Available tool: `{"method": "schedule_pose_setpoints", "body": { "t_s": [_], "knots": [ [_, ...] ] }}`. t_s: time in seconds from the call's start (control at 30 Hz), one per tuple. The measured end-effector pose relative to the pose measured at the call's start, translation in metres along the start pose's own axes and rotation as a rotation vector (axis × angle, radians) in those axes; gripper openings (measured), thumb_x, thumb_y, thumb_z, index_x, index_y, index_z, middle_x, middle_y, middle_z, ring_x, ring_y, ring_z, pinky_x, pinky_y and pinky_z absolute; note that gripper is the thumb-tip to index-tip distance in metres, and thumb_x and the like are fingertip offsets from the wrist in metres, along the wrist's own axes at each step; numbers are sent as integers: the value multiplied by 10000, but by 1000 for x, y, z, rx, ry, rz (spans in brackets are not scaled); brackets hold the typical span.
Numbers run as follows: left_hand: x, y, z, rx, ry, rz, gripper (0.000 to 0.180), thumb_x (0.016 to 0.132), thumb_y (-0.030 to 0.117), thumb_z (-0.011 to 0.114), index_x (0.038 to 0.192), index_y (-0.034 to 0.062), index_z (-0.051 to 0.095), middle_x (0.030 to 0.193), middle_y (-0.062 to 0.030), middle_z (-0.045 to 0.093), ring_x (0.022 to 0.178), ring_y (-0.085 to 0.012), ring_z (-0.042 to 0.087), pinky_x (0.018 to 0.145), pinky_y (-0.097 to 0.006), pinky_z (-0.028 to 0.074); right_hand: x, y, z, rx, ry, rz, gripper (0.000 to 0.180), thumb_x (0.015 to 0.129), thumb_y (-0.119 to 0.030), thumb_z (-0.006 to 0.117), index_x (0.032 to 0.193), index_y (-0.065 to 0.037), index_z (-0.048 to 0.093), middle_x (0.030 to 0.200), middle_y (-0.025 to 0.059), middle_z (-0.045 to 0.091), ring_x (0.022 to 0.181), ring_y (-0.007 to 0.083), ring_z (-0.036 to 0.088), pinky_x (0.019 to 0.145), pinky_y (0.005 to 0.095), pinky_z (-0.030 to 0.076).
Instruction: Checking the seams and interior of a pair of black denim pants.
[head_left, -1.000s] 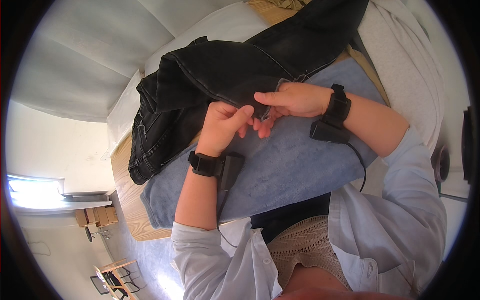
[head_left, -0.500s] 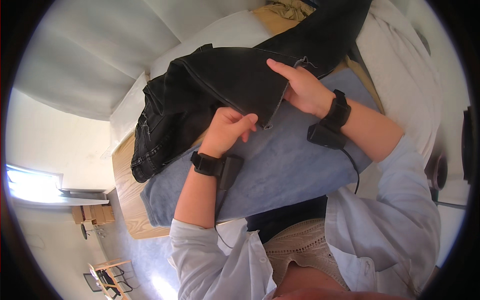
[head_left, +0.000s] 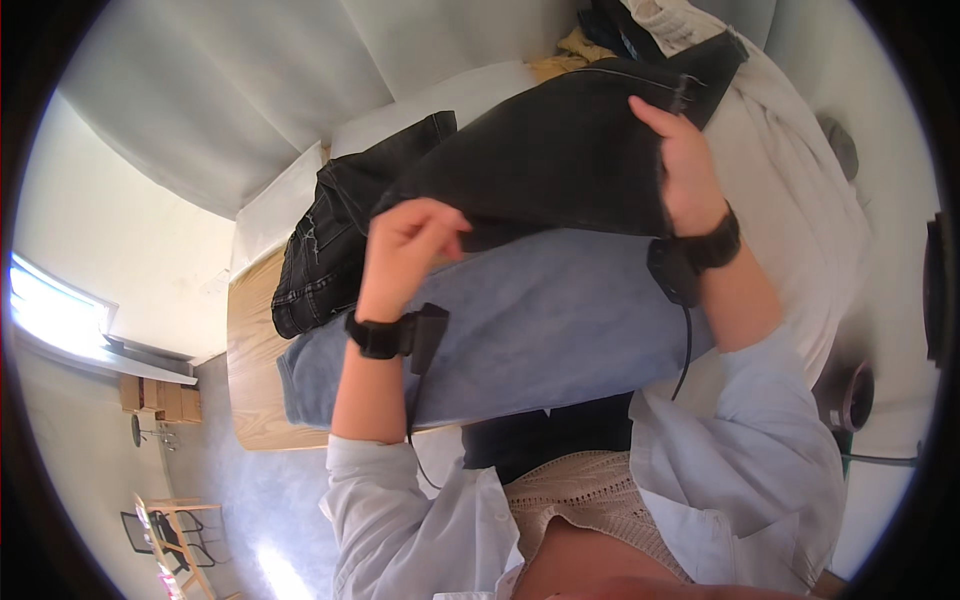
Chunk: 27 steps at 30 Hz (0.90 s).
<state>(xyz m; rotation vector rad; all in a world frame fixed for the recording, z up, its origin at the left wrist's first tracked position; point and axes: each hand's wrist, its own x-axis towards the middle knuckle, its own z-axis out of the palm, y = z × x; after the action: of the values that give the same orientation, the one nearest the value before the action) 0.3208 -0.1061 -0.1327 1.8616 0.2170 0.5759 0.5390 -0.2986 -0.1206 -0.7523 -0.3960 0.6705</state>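
Note:
A pair of black jeans lies across the table, one leg lifted and spread between my hands. My left hand is closed at the near edge of that leg, with fingers curled on the fabric. At the frayed hem, my right hand grips the leg end, thumb on top and the other fingers hidden beneath. The waist part with its pockets and pale seams rests at the left. Below the jeans is a folded blue-grey cloth. Both wrists carry black strapped devices with cables.
The wooden table shows at the left. A cream fabric covers the right side, and mustard cloth lies at the back. Grey curtain hangs behind. Cardboard boxes and a wooden-framed chair stand on the floor at left.
My right hand has moved right with the hem, and my left hand has shifted left along the leg. The trouser leg is now stretched wider between them.

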Motion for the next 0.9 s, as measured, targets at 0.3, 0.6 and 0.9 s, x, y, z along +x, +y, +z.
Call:
{"method": "schedule_pose_setpoints", "body": {
  "t_s": [0.3, 0.6, 0.9],
  "knots": [
    [-46, 77, -72, 305, 427, 224, 197, 918, 154, 551, 811, 11, 636, 613, -3, 564, 552, -53, 500, 523, -189, 353, -149, -117, -34, 30, -29, -485, 357, 915, -157, 494, 1202, 51, 538, 1181, 160, 593, 1096, 253, 566, 994, 348, 412],
    [-9, 43, -83, 692, 86, 163, 300, 810, 77, 603, 1110, 83, 609, 1020, -61, 645, 962, -175, 589, 872, -293, 433, -210, -208, -124, -337, 507, -594, 360, 961, -127, 395, 1234, 84, 496, 1224, 187, 552, 1075, 246, 574, 962, 342, 451],
    [41, -28, -115, 1392, 49, -230, 423, 739, 6, 541, 1142, 128, 575, 1069, -102, 619, 1091, -306, 542, 903, -438, 433, -160, -216, -131, -122, 281, -349, 315, 911, -191, 552, 1127, 34, 592, 1090, 122, 645, 972, 216, 624, 895, 298, 482]
  ]
}}
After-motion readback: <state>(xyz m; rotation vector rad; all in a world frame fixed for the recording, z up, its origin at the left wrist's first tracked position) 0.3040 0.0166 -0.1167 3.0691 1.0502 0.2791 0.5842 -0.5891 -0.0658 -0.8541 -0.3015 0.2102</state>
